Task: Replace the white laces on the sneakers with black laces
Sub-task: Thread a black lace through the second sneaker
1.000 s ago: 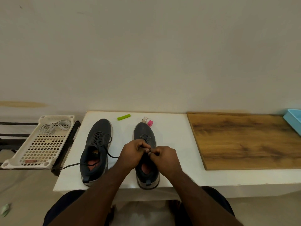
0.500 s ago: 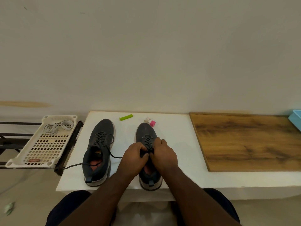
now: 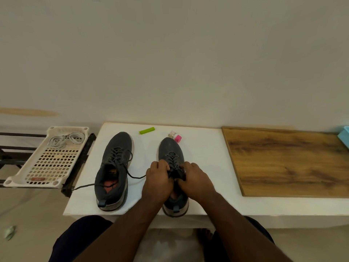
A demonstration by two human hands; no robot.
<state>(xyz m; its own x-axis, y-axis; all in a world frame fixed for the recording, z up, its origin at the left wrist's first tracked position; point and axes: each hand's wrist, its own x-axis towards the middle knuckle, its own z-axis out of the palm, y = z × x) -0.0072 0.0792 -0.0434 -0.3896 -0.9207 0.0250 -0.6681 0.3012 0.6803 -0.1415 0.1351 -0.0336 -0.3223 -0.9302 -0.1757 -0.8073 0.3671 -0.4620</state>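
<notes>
Head view: both forearms reach forward over the near edge of the white table [image 3: 207, 167]. The left hand [image 3: 157, 178] and right hand [image 3: 194, 179] meet over the right sneaker [image 3: 171, 150], fingers curled and pinching its black lace [image 3: 172, 160]. The left sneaker [image 3: 115, 167] stands beside it, black lace ends loose. Left of the table, the white perforated tray [image 3: 47, 167] holds the coiled white laces [image 3: 66, 139].

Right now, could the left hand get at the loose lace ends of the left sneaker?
Probably yes: the left hand grips the right sneaker's lace, but the loose lace ends lie beside it, unobstructed.
</notes>
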